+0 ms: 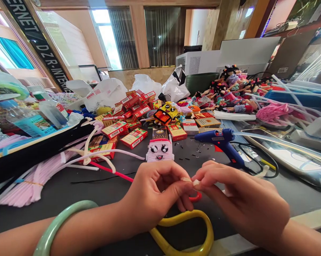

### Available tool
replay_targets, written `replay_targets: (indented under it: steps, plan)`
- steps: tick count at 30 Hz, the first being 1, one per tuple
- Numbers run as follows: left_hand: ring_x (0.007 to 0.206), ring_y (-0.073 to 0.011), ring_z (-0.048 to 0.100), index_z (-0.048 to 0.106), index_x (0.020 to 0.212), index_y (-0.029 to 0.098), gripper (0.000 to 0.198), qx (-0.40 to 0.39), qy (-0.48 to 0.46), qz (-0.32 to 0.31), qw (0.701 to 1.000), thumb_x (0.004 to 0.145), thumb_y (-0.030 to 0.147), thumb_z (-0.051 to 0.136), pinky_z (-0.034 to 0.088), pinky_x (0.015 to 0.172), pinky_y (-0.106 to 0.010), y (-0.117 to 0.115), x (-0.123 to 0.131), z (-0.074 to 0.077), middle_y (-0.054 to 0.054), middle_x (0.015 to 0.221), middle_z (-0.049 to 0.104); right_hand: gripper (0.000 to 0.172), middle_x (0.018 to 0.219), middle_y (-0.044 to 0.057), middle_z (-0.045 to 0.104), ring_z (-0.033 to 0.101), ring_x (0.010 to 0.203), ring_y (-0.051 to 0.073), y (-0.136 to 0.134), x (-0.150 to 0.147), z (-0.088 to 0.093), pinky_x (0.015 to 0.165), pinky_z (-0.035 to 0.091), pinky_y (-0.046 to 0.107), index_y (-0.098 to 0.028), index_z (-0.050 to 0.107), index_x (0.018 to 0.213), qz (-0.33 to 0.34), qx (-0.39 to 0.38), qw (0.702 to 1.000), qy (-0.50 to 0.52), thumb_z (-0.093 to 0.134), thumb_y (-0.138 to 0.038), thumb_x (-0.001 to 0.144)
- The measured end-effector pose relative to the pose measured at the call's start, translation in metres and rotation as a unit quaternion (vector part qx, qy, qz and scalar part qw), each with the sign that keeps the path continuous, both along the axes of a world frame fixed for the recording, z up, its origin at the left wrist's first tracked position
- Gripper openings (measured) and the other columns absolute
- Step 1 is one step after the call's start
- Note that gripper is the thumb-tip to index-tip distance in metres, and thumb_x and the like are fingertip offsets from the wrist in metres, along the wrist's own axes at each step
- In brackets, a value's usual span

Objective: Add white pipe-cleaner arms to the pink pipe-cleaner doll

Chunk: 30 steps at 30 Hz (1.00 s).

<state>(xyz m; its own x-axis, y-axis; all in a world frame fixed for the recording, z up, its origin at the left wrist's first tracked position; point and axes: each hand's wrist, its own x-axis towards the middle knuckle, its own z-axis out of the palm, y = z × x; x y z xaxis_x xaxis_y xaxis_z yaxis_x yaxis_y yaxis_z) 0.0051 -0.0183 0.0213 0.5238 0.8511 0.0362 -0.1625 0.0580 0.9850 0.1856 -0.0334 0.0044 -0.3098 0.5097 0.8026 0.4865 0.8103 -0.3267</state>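
My left hand [156,195], with a green bangle [59,224] on its wrist, pinches a short cream fuzzy stem [186,179] between thumb and fingertips. Facing it, my right hand [245,202] is closed in a pinch on a white end of what looks like the same stem; the fingers hide most of it. Just beyond them lies a pink fuzzy figure [159,151] with black-and-white eyes and a small mouth. Below the hands is a large yellow loop handle [208,231], partly behind my left hand. A small red curved piece [196,196] shows between the hands.
A blue glue gun [224,142] with a black cord stands right of centre. Red cigarette boxes [134,138] are heaped beyond. Bundled pink stems [30,185] lie left, near bottles [47,106]. At back right are piled dolls [232,92]; a tablet-like device [283,149] lies right.
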Motion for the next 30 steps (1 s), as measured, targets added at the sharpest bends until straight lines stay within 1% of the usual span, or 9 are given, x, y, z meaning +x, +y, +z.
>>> replay_targets:
  steps: [4,6,9,14,17,20,24,27,30]
  plan:
    - [0.047,-0.0069,0.061,0.063,0.069,0.014,0.029,-0.008,-0.004,0.0,1.0,0.074,0.037,0.081,0.052,0.05,-0.014,0.0001,0.0007,0.0008,0.002,0.054,0.065,0.015,0.075,-0.001,0.074,0.072,0.068,0.009,-0.0005,0.0024,0.0007,0.065,0.056,0.01,-0.022,0.058,0.089,-0.008,0.036,0.999,-0.033,0.053,-0.008,0.092]
    - [0.047,-0.0069,0.06,0.063,0.069,0.014,0.03,-0.016,-0.005,-0.001,1.0,0.073,0.038,0.081,0.052,0.05,-0.014,0.0004,0.0015,0.0012,0.002,0.054,0.065,0.014,0.079,0.001,0.075,0.073,0.071,0.01,0.0002,0.0029,0.0003,0.067,0.056,0.011,-0.021,0.059,0.092,-0.004,0.042,0.999,-0.033,0.053,-0.008,0.092]
    - [0.047,-0.0069,0.061,0.063,0.068,0.014,0.033,-0.022,-0.006,-0.003,1.0,0.071,0.04,0.082,0.052,0.05,-0.013,0.0007,0.0022,0.0012,0.002,0.054,0.065,0.013,0.083,0.003,0.076,0.072,0.073,0.008,0.0009,0.0029,-0.0001,0.072,0.055,0.008,-0.019,0.061,0.093,0.0,0.042,0.999,-0.033,0.055,-0.007,0.092]
    - [0.047,-0.0069,0.061,0.062,0.068,0.014,0.037,-0.029,-0.001,0.003,1.0,0.068,0.044,0.084,0.052,0.049,-0.013,0.0009,0.0009,0.0009,0.002,0.054,0.064,0.013,0.084,0.003,0.076,0.072,0.075,0.007,0.001,0.001,0.0002,0.076,0.053,0.007,-0.018,0.062,0.094,-0.003,0.051,0.998,-0.04,0.052,-0.009,0.094]
    - [0.046,-0.0068,0.06,0.062,0.068,0.014,0.041,-0.033,0.005,0.006,0.999,0.066,0.048,0.085,0.051,0.048,-0.013,0.0011,0.0005,0.0009,0.002,0.053,0.064,0.013,0.083,0.003,0.076,0.072,0.073,0.007,0.0012,-0.0008,-0.0007,0.074,0.054,0.008,-0.018,0.062,0.094,-0.014,0.058,0.997,-0.047,0.052,-0.011,0.096]
    - [0.046,-0.0073,0.06,0.062,0.069,0.014,0.043,-0.029,0.013,0.009,0.999,0.064,0.05,0.085,0.052,0.049,-0.014,0.0013,0.0009,0.0002,0.002,0.052,0.064,0.014,0.085,0.003,0.076,0.072,0.072,0.009,0.0005,-0.0016,-0.0027,0.07,0.056,0.01,-0.019,0.062,0.1,-0.018,0.061,0.997,-0.047,0.05,-0.013,0.097]
    - [0.047,-0.0072,0.061,0.062,0.072,0.014,0.043,-0.022,0.015,0.006,1.0,0.067,0.05,0.083,0.052,0.05,-0.014,0.0009,0.0012,0.0002,0.002,0.053,0.064,0.016,0.086,0.003,0.077,0.073,0.07,0.01,-0.0012,-0.0018,-0.0041,0.065,0.058,0.012,-0.021,0.061,0.103,-0.016,0.052,0.997,-0.047,0.047,-0.014,0.098]
    - [0.047,-0.0065,0.061,0.06,0.071,0.014,0.04,-0.023,0.004,0.002,1.0,0.069,0.047,0.083,0.052,0.049,-0.013,0.0001,0.0018,0.0014,0.003,0.055,0.064,0.01,0.078,0.0,0.075,0.073,0.063,0.01,-0.0017,-0.0028,-0.0038,0.061,0.058,0.013,-0.022,0.057,0.097,-0.044,0.024,0.998,-0.029,0.048,-0.02,0.099]
    - [0.047,-0.0069,0.062,0.06,0.07,0.014,0.039,-0.025,-0.001,0.004,1.0,0.07,0.046,0.082,0.052,0.049,-0.014,-0.0006,0.0021,0.0006,0.003,0.055,0.063,0.013,0.075,-0.001,0.074,0.071,0.058,0.01,-0.0011,-0.0042,-0.0039,0.055,0.056,0.012,-0.024,0.055,0.088,-0.06,0.023,0.998,-0.021,0.049,-0.022,0.099]
